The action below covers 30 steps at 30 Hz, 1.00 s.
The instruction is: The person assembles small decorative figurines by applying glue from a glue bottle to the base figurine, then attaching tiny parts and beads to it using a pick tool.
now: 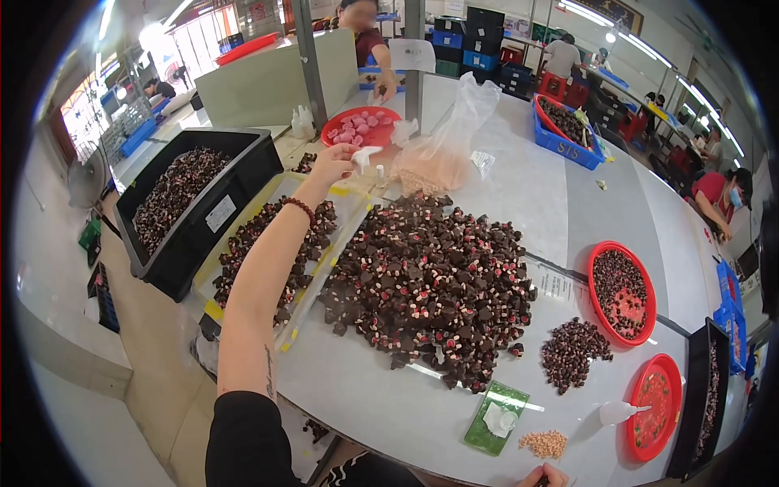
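My left hand point(331, 165) reaches far across the table, its fingers pinching a crumpled white piece point(367, 153) that looks like tissue. Just beyond it is a red tray point(389, 115) with pink pieces. My right hand point(548, 476) shows only partly at the lower edge, fingers closed; a small dark bit shows there, too little to name. Beside it lies a small heap of beige bits point(544, 444). A green board point(497, 419) with a white lump on it is nearby. Between my hands spreads a big pile of small dark brown pieces point(430, 284) with pink and cream parts.
A black crate point(268, 158) of dark pieces stands at left. On the right are red trays point(596, 280), a white squeeze bottle point(617, 412) and a smaller dark heap point(572, 353). A clear plastic bag point(471, 122) sits behind the pile. A co-worker's hand point(385, 84) is across the table.
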{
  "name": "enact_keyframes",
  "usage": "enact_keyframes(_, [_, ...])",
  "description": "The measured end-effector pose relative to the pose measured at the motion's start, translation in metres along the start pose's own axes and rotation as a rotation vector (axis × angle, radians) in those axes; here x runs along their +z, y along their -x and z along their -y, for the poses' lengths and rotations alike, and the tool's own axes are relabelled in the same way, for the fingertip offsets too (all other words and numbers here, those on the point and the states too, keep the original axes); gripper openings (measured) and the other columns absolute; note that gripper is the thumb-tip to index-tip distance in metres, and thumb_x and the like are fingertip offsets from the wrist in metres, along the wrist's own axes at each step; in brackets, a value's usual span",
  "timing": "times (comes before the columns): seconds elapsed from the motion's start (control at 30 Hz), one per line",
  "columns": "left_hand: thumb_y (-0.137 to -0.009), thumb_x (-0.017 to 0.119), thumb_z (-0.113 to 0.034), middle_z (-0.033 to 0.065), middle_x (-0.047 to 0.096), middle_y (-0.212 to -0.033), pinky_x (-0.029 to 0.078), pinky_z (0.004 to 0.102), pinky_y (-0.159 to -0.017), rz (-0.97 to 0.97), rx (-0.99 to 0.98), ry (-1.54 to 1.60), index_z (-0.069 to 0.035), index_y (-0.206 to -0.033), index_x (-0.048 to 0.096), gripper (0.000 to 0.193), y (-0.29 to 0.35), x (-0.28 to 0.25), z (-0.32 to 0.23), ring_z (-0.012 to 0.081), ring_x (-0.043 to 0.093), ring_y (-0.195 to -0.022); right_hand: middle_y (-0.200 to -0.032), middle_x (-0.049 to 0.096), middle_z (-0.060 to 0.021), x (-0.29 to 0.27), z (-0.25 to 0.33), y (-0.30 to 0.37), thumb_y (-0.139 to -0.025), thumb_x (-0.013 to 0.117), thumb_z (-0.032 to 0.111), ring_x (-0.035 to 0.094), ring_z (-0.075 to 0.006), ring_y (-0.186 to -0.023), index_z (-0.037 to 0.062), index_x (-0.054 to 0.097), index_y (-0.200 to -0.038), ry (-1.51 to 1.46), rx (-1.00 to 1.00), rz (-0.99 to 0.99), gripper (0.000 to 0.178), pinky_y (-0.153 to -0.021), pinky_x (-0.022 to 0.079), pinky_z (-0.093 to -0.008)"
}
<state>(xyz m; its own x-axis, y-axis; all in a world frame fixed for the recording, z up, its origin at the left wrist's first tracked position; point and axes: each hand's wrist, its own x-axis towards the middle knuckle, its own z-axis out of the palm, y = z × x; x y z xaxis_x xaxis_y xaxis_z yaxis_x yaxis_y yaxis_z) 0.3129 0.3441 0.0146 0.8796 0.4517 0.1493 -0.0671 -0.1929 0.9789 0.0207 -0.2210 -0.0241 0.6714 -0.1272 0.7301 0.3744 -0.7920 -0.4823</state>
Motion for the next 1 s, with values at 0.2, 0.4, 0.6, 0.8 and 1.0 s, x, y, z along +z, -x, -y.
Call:
enact_keyframes(0.2, [-0.080, 0.049, -0.008, 0.0012, 0.059, -0.076, 0.043, 0.0244, -0.061, -0.023, -0.152, 0.115, -0.009, -0.079, 0.057, 0.008, -0.002, -0.004, 0.006, 0.0109, 0.055, -0.069, -0.071, 0.058, -0.0092, 0.002, 0.000, -0.002, -0.081, 0.062, 0.001, 0.045, -0.0164, -0.053, -0.0033, 0.062, -0.083, -0.016, -0.013, -0.005, 0.005, -0.046, 0.036, -0.0261])
enact_keyframes(0.4, [-0.083, 0.045, -0.015, 0.0011, 0.052, -0.063, 0.038, 0.0263, -0.051, -0.082, -0.189, 0.309, -0.010, -0.076, 0.053, 0.012, -0.002, 0.011, 0.010, 0.0122, 0.048, -0.053, -0.070, 0.057, -0.0089, 0.001, -0.002, -0.001, -0.080, 0.062, 0.000, 0.045, -0.0166, -0.052, -0.0032, 0.062, -0.082, -0.020, 0.003, 0.011, 0.004, -0.045, 0.036, -0.0261])
enact_keyframes(0.6, [-0.086, 0.043, -0.024, -0.0033, 0.035, -0.053, 0.030, 0.0255, -0.044, -0.112, -0.230, 0.373, -0.013, -0.069, 0.045, 0.020, -0.006, 0.005, 0.013, 0.0099, 0.034, -0.044, -0.071, 0.058, -0.0097, 0.001, 0.000, 0.000, -0.078, 0.063, -0.001, 0.046, -0.0175, -0.053, -0.0021, 0.062, -0.081, -0.009, 0.009, 0.006, 0.003, -0.046, 0.037, -0.0268])
enact_keyframes(0.8, [-0.088, 0.041, -0.027, -0.0057, 0.029, -0.051, 0.025, 0.0245, -0.041, -0.200, -0.240, 0.356, -0.016, -0.066, 0.039, 0.024, 0.000, 0.009, 0.012, 0.0075, 0.027, -0.040, -0.071, 0.058, -0.0104, 0.001, 0.003, -0.002, -0.077, 0.064, -0.002, 0.049, -0.0185, -0.055, -0.0019, 0.062, -0.080, 0.000, -0.010, 0.008, 0.003, -0.047, 0.038, -0.0268])
enact_keyframes(1.0, [-0.086, 0.041, -0.025, -0.0045, 0.032, -0.051, 0.023, 0.0248, -0.038, -0.119, -0.249, 0.258, -0.014, -0.065, 0.040, 0.024, 0.002, -0.001, 0.018, 0.0077, 0.027, -0.038, -0.070, 0.058, -0.0105, 0.000, 0.002, 0.000, -0.077, 0.064, -0.002, 0.049, -0.0193, -0.055, -0.0018, 0.062, -0.081, 0.012, 0.012, 0.036, 0.004, -0.048, 0.039, -0.0279])
